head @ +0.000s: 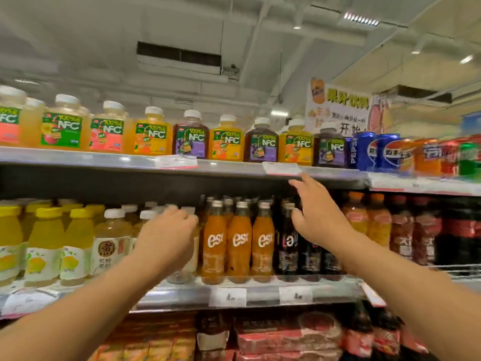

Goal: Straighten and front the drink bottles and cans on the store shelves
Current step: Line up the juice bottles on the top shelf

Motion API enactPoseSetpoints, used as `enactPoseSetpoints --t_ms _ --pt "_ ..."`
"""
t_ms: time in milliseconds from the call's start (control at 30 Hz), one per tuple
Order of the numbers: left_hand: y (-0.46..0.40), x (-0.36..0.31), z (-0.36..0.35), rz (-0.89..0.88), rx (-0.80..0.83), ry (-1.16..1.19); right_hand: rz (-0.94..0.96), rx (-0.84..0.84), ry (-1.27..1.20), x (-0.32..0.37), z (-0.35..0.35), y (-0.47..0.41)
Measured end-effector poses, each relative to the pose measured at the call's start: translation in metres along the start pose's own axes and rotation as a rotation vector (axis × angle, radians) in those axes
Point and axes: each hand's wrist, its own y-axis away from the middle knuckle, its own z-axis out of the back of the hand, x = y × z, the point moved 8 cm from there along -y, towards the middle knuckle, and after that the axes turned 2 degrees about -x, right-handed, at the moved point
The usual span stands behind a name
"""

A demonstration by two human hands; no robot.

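1. Top shelf (104, 158) carried a row of square NFC juice bottles (153, 134), white caps, contents pale yellow, orange and dark purple; blue Pepsi cans (374, 152) stood at the row's right end.
2. Middle shelf (260, 293), left to right: yellow-capped bottles (41, 246) of yellow drink, white-capped pale tea bottles (110, 243), three orange "est" glass bottles (238, 243) fronted at the edge, then dark cola-coloured glass bottles (287, 246).
3. Bottom shelf goods and the far-right bottles were blurred; labels unreadable there (motion smear).
4. Left hand (166, 235) was curled around a white-capped bottle (188, 256) just left of the est row; most of that bottle was hidden behind the hand, only its base and right side showing.
5. Right hand (316, 212) was raised in front of the dark bottles, fingers spread and straight, grasping nothing; whether the thumb touched a cap could not be told.
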Motion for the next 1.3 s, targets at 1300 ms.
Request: enactPoseSetpoints --t_ms 1300 --pt "-0.118 -0.023 0.065 0.061 -0.311 0.051 -0.070 -0.210 -0.092 -0.042 0.070 -0.119"
